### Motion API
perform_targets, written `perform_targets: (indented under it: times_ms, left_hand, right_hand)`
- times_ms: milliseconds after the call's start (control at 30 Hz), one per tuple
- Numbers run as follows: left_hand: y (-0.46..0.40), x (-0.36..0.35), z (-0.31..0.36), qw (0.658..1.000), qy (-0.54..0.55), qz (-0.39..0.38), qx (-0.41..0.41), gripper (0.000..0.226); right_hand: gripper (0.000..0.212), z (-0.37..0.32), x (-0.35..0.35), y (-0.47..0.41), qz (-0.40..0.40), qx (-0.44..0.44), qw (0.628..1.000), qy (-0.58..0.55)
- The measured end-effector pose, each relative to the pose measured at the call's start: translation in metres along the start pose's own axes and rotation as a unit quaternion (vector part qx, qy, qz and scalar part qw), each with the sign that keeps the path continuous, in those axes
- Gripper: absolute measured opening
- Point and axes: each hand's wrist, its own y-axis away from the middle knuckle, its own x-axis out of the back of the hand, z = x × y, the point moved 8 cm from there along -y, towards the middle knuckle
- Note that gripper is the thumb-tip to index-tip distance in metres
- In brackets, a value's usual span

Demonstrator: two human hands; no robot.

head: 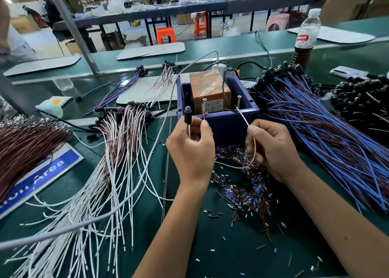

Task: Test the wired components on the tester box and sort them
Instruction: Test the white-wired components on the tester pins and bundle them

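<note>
Both forearms reach in from the bottom edge, wrists bent slightly up toward the blue plastic tester box [219, 117] with an orange taped block [210, 92] inside.

Left hand [192, 145] is raised with knuckles toward the camera, fingers curled. It grips the black bullet-shaped component head [187, 115] upright above the fist, and thumb and forefinger pinch the brown lead against the left of two brass-coloured screws [204, 107] standing on the box's front edge.

Right hand [271, 149] sits just right of it, fingers curled in, pinching the thin white lead [242, 116] — its tip angles up-left toward the right screw [239, 101]; contact there is too fine to tell. The slack pinkish wire loops down between the two hands.

Materials:
- green matte mat [189, 246], littered with short cut insulation offcuts [244, 193] — blue, brown, white, tube-shaped
- fan of white and brown wired components [109, 161] lying left of the box, black heads away from the camera
- dense bundle of blue and brown wired components [326, 130] to the right, glossy black heads piled at the far end
- brown wire sheaf [25, 145] far left, over a blue sign [44, 176]
- grey cable [134, 185] runs diagonally across the mat
- clear plastic bottle [305, 33] with red label, back right
</note>
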Motion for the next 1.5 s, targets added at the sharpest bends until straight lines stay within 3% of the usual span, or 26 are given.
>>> perform_targets:
  times_ms: [267,600,733,900,1067,1200,1300,1433,1500]
  left_hand:
    - [0.0,0.003,0.002,1.0,0.01,0.009,-0.004,0.017]
    - [-0.002,0.004,0.0,1.0,0.009,0.007,0.0,0.015]
    - [-0.001,0.011,0.001,0.998,0.056,0.037,0.009,0.021]
    - [0.001,0.001,0.032,0.996,0.089,0.009,-0.03,0.018]
    - [0.007,-0.053,0.072,0.987,0.154,-0.045,-0.005,0.017]
    - [0.028,-0.13,0.097,0.968,0.18,-0.157,0.073,0.012]
    - [0.061,-0.198,0.114,0.927,0.216,-0.259,0.163,0.012]
    - [0.11,-0.285,0.146,0.857,0.251,-0.369,0.256,0.021]
    - [0.138,-0.319,0.162,0.815,0.271,-0.41,0.306,0.027]
  right_hand:
    - [0.041,-0.01,0.008,0.001,0.054,0.084,0.994,0.052]
    - [0.04,-0.01,0.012,0.001,0.07,0.093,0.991,0.061]
    - [0.042,-0.017,0.014,0.005,0.089,0.115,0.987,0.063]
    - [0.043,-0.038,0.029,0.003,0.153,0.125,0.977,0.076]
    - [0.043,-0.084,0.094,-0.003,0.242,0.096,0.961,0.091]
    - [0.038,-0.111,0.19,0.022,0.359,0.054,0.927,0.092]
    - [0.032,-0.128,0.268,0.065,0.454,0.022,0.885,0.099]
    - [0.016,-0.156,0.355,0.141,0.579,-0.027,0.798,0.167]
    - [0.03,-0.174,0.386,0.173,0.617,-0.043,0.737,0.274]
